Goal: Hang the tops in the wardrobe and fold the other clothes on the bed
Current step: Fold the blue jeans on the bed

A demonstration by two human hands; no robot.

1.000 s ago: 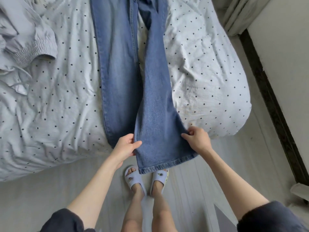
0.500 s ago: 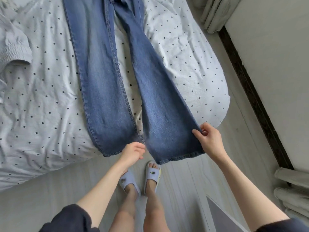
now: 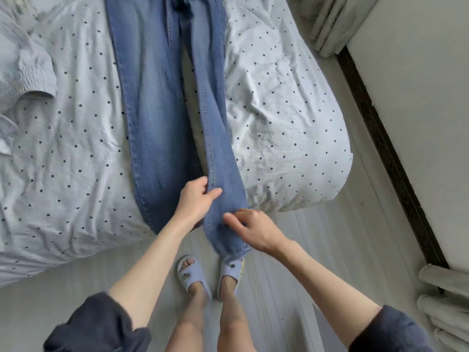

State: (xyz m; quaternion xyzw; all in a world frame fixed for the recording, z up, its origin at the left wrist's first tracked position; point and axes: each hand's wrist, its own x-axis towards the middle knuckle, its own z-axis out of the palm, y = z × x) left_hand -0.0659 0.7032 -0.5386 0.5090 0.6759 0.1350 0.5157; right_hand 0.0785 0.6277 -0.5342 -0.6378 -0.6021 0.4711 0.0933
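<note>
Fingers of the left hand (image 3: 195, 199) curl round the inner edge of the jeans (image 3: 157, 102), thumb lying on top of the denim and the other fingers tucked beneath the fold. Beside it, the right hand (image 3: 253, 231) pinches the same trouser leg a little nearer the hem; its fingertips are blurred, so whether they grip the cloth firmly or only press on it is hard to say. That leg is gathered narrow between the two hands, and its hem hangs off the foot of the bed (image 3: 291, 138), above the person's slippers (image 3: 193, 275) on the pale floor. The other leg lies flat on the dotted bed cover, just left of the held one, its hem at the bed's edge. Both legs run up the bed to the waist at the top of the view. A pale crumpled garment (image 3: 22, 72) lies on the bed's left side, well apart from the jeans.
</note>
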